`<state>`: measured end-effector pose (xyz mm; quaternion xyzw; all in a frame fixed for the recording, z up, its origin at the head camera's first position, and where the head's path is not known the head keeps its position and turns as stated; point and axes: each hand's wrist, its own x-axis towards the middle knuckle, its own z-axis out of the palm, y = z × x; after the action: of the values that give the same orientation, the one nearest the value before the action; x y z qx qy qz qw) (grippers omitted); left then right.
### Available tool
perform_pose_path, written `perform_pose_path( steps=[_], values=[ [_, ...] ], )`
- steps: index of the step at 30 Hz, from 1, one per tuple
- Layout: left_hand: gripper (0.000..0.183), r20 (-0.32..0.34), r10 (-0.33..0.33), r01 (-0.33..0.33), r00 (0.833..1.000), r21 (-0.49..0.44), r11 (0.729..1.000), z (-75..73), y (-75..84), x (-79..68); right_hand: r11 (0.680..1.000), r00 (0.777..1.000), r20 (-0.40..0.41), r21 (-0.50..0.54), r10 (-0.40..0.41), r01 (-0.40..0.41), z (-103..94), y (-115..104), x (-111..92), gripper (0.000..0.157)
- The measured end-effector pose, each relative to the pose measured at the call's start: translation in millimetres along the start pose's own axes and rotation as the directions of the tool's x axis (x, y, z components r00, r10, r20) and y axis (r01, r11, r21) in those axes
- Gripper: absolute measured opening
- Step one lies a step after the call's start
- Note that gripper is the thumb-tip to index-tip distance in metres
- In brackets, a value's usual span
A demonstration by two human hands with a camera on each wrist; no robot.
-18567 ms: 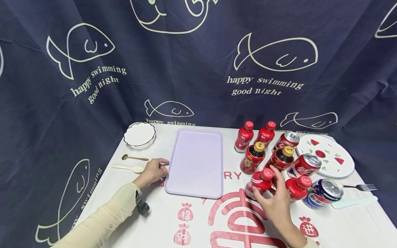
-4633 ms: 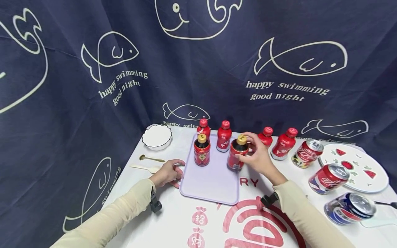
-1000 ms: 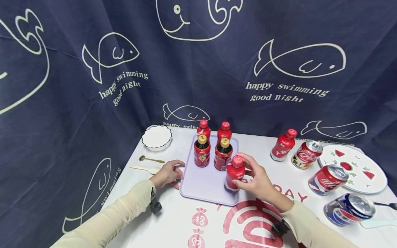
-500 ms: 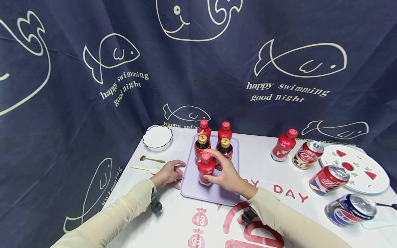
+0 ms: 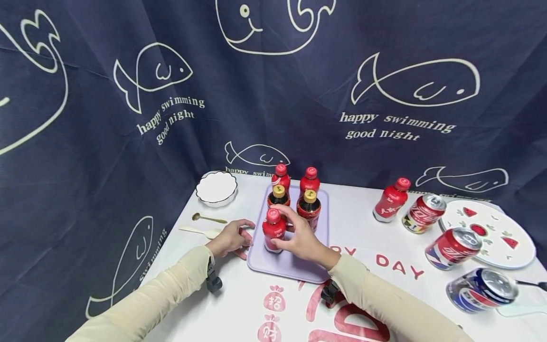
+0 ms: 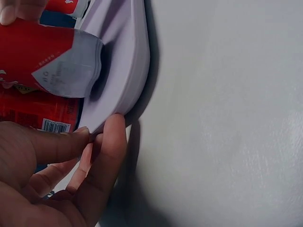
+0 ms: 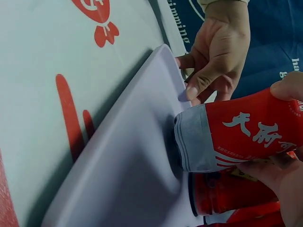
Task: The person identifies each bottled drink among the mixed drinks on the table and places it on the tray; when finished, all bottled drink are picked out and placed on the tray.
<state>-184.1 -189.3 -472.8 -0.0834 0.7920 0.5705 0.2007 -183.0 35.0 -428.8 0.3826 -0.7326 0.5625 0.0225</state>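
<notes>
My right hand [image 5: 299, 237] grips a red-capped bottle with a red label [image 5: 273, 230] between thumb and fingers, upright, its base close over the front left of the lilac tray [image 5: 299, 270]. In the right wrist view, the bottle's pale bottom [image 7: 194, 139] overlaps the tray. My left hand [image 5: 231, 239] pinches the tray's left rim; the left wrist view has the thumb [image 6: 61, 144] on top. Behind the held bottle stand two gold-capped dark bottles, one on the left [image 5: 278, 194] and one on the right [image 5: 308, 209], with two red-capped bottles [image 5: 309, 182] behind them.
To the right stand another red bottle [image 5: 391, 199], two red cans [image 5: 424, 213] and a blue can [image 5: 480, 289]. A watermelon-patterned plate [image 5: 487, 228] lies behind the cans. At the left are a scalloped white bowl [image 5: 216, 188], a small gold spoon [image 5: 209, 218] and a pale spoon [image 5: 194, 231].
The tray, bare in the oldest frame, now bears several bottles. Over the last second my right hand has carried a red bottle leftward from the tray's right edge. My left hand stays at the rim.
</notes>
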Motion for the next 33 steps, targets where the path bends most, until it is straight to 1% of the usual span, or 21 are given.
perform_pose_path(
  steps=[6,11,14,21,23,25,28,30,33],
  values=[
    [0.053,0.001,-0.005,0.005,1.0,0.004,1.0,0.2,-0.7,-0.8,1.0,1.0,0.008,0.005,0.019,-0.019,6.1,29,-4,0.077],
    [0.053,0.002,0.0,0.0,1.0,0.004,1.0,0.1,-1.1,-0.5,1.0,1.0,0.0,0.008,-0.008,0.008,7.7,34,-5,0.077],
    [0.053,0.001,0.001,-0.001,1.0,0.001,1.0,0.2,-1.4,-0.6,1.0,1.0,-0.001,0.003,-0.004,0.004,8.4,33,-5,0.078],
    [0.054,0.002,0.003,-0.003,1.0,-0.01,1.0,-0.9,-1.3,-0.9,0.998,0.999,0.006,-0.055,-0.035,0.035,2.2,0,-3,0.08],
    [0.053,0.011,0.007,-0.006,1.0,-0.013,1.0,-1.2,-1.9,-0.1,0.998,1.0,-0.001,-0.057,-0.025,0.025,0.1,-2,-3,0.082],
    [0.054,0.018,0.007,-0.006,1.0,-0.017,1.0,-1.5,-2.3,0.4,0.998,0.999,-0.021,-0.044,-0.036,0.035,-3.1,-2,-4,0.081],
    [0.054,0.026,0.006,-0.005,1.0,-0.017,1.0,-1.8,-2.6,1.0,0.997,0.994,-0.082,-0.048,-0.072,0.068,-11.0,-3,-8,0.076],
    [0.053,0.026,0.002,-0.001,1.0,-0.02,1.0,-1.9,-2.3,0.9,0.992,0.984,-0.135,-0.07,-0.116,0.107,-18.6,-3,-11,0.069],
    [0.053,0.026,0.001,-0.001,1.0,-0.022,1.0,-1.4,-3.2,0.9,0.985,0.963,-0.217,-0.101,-0.162,0.143,-32.7,-6,-18,0.056]
  ],
)
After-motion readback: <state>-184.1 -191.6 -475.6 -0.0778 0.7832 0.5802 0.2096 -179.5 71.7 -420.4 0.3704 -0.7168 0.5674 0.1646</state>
